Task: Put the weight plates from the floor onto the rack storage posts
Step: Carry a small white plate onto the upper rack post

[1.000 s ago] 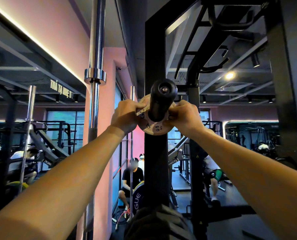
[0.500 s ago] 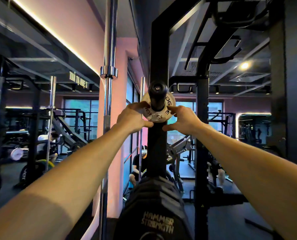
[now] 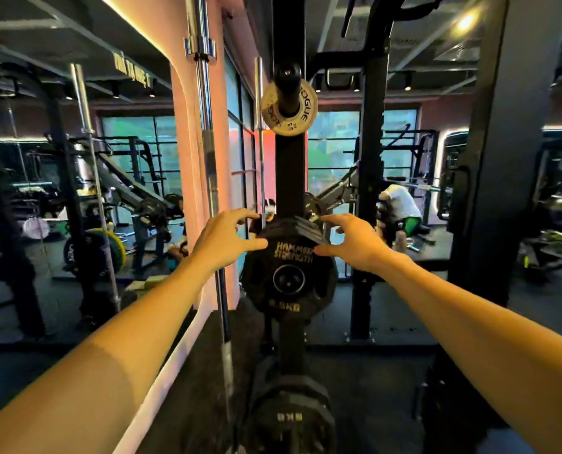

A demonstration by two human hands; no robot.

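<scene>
- while both hands hang free in front of the rack, the small pale rogue plate (image 3: pixel 289 108) sits threaded on the top storage post (image 3: pixel 287 75), high on the black rack upright (image 3: pixel 289 172), flat face toward the camera.
- the left hand (image 3: pixel 224 239) hovers just left of the stack of black hammer strength plates (image 3: pixel 289 273) on the middle post; its fingers are spread and loosely curled, holding nothing.
- the right hand (image 3: pixel 355 244) mirrors it just right of the same stack, fingers apart, thumb near the top rim, also holding nothing.
- whether any fingertip touches the black stack cannot be told; they look just short of its upper edge.
- the pale plate lies straight above both hands, well apart from them, roughly midway between them, so neither hand is clearly nearer.
- its post points out toward the viewer, so a plate slides on or off along that line, not sideways.
- lower on the upright, another black plate (image 3: pixel 289 421) hangs on the bottom post.
- a chrome barbell (image 3: pixel 204 126) stands upright to the left, beside a pink pillar (image 3: pixel 188 158).
- no plate on the floor shows in this view, so the next one likely lies out of frame; by my judgement the hands would need to drop and turn away from the rack.
</scene>
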